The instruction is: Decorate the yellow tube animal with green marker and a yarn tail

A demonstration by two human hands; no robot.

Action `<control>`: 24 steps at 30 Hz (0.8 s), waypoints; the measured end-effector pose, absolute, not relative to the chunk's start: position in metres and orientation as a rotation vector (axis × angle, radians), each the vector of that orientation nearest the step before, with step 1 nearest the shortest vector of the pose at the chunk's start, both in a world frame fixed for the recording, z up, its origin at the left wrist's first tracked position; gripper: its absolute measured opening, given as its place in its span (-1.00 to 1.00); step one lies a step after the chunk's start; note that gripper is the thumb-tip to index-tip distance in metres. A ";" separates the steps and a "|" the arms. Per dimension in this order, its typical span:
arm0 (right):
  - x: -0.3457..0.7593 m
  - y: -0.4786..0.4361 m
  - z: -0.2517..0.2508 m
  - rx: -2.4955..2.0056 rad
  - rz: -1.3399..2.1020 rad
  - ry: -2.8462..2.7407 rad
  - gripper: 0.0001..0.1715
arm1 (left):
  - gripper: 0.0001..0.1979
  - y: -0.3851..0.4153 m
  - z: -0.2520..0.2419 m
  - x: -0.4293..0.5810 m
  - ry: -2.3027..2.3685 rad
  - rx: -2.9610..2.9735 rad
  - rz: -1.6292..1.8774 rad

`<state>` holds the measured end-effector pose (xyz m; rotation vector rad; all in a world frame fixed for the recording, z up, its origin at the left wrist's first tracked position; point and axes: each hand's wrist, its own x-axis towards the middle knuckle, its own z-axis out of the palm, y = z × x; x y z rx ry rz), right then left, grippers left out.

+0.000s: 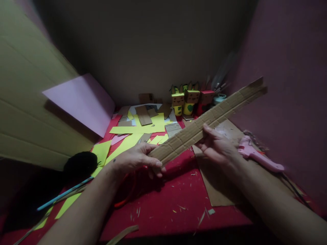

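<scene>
A long, creased cardboard strip (194, 131) is held up slantwise over the red table, its far end raised to the right. My left hand (143, 159) grips the near end, thumb on top and fingers underneath. Around the middle of the lower edge, my right hand (216, 144) pinches the strip, with its thumb at the edge. Below the left hand lie orange-red loops (127, 194), perhaps scissor handles, partly hidden by the hand and wrist. To the right of my right hand rests a pink glue gun (258, 156) on a cardboard sheet (217, 190).
Yellow paper (138, 129) and cardboard scraps (144, 115) cover the table's back left. Several small decorated box figures (191, 102) stand at the back. A lilac sheet (84, 102) leans at left, near a black ball of yarn or fluff (81, 165) and a blue stick (65, 193).
</scene>
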<state>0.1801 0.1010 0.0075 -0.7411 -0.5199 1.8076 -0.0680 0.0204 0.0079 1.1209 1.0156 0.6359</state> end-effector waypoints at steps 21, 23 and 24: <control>0.176 0.090 -0.002 -0.740 2.063 -0.730 -0.88 | -0.22 0.012 0.014 -0.055 1.090 1.167 0.595; 0.174 0.089 -0.001 -0.740 2.047 -0.683 -0.88 | -0.17 0.012 0.015 -0.053 1.106 1.233 0.599; 0.173 0.089 -0.001 -0.739 2.043 -0.664 -0.87 | -0.16 0.012 0.015 -0.052 1.103 1.258 0.604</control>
